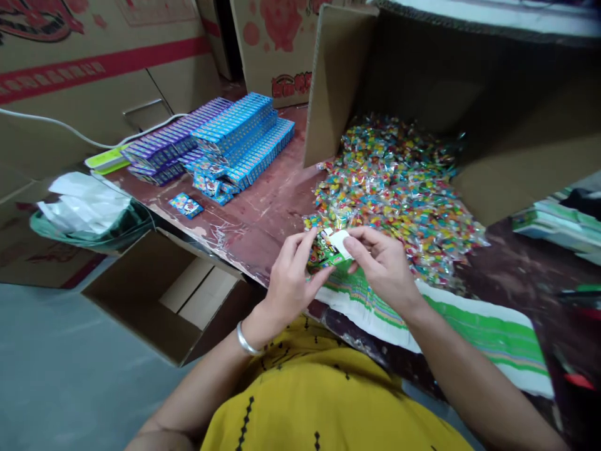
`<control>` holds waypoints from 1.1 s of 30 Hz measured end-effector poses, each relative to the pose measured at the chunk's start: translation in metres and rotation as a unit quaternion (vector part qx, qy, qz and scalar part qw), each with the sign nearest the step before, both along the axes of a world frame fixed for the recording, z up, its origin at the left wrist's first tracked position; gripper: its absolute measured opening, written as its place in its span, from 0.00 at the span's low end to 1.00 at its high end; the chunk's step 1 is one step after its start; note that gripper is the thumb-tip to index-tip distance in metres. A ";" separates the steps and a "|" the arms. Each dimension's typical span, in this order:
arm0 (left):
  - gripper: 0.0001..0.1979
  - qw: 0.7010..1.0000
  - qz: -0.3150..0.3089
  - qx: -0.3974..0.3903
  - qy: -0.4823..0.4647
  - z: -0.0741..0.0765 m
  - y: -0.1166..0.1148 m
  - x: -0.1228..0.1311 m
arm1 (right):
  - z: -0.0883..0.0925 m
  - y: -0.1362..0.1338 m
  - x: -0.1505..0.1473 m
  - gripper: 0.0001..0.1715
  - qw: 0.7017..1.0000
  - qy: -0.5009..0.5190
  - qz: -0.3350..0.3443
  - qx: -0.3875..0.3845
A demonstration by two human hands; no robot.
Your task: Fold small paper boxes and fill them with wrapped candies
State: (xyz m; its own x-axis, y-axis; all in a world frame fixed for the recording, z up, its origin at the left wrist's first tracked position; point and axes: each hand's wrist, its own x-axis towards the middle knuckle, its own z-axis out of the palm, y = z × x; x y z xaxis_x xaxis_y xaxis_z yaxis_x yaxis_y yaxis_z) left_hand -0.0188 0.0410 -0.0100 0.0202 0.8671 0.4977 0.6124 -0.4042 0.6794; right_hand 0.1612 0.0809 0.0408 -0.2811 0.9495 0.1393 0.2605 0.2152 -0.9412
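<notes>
In the head view, a small green printed carton (329,248) with a white end flap is held between both hands. My left hand (292,270) grips it from the left, fingers behind and thumb below. My right hand (382,263) pinches the white flap at its upper right side. Whether anything is inside the carton cannot be seen. Just beyond my hands lies a heap of small clear candy packets (389,194) with bright pieces in them. Beneath my hands, a long row of flat green and white cartons (488,332) runs along the table's front edge.
Stacks of blue boxes (244,134) and purple boxes (162,145) stand at the back left, with one loose box (185,205) nearby. An open cardboard box (188,294) sits below the table edge. Around the heap rises a large carton (507,125). A white cable (75,134) crosses at left.
</notes>
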 end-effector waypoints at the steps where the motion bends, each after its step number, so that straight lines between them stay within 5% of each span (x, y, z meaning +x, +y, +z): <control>1: 0.31 1.000 -0.001 0.002 -0.008 0.001 0.000 0.001 | -0.001 0.000 0.003 0.17 1.000 0.004 0.007 -0.021; 4: 0.18 0.992 -0.037 -0.071 -0.099 0.011 0.000 -0.003 | 0.000 0.005 0.015 0.17 0.999 0.005 0.017 -0.042; 6: 0.13 0.961 -0.085 -0.179 -0.194 0.019 0.002 -0.010 | 0.003 0.007 0.023 0.16 0.998 -0.006 0.043 -0.049; 10: 0.17 0.816 -0.223 -0.385 -0.369 0.025 0.005 -0.017 | 0.009 0.007 0.031 0.16 0.993 -0.024 0.105 -0.051; 14: 0.20 0.646 -0.343 -0.474 -0.490 0.016 0.001 -0.006 | 0.005 0.005 0.030 0.15 0.992 -0.016 0.115 -0.045; 17: 0.26 0.594 -0.375 -0.476 -0.530 0.008 -0.003 0.001 | 0.001 0.005 0.031 0.14 0.994 -0.010 0.104 -0.044; 20: 0.28 0.591 -0.380 -0.468 -0.535 0.003 -0.004 0.002 | 0.000 0.004 0.034 0.11 0.996 -0.024 0.086 -0.025; 24: 0.25 0.610 -0.367 -0.453 -0.537 0.004 -0.005 0.002 | 0.002 -0.010 0.041 0.19 0.979 -0.113 -0.046 0.163; 26: 0.24 0.625 -0.355 -0.447 -0.532 0.005 -0.006 0.002 | 0.001 -0.023 0.043 0.22 0.961 -0.159 -0.036 0.224; 29: 0.27 0.664 -0.335 -0.433 -0.509 0.004 -0.006 0.005 | -0.005 -0.043 0.043 0.28 0.964 -0.182 0.073 0.179; 33: 0.26 0.740 -0.343 -0.403 -0.415 0.009 -0.012 0.007 | -0.003 -0.052 0.049 0.20 0.976 -0.176 0.107 0.070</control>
State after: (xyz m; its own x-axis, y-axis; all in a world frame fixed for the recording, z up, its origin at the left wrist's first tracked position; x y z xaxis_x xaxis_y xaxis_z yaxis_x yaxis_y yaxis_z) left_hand -0.0114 0.0291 -0.0011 0.5713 0.8160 -0.0883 -0.3122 0.3156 0.8961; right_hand 0.2103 0.0293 0.0379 -0.5250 0.8423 0.1220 0.4973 0.4199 -0.7592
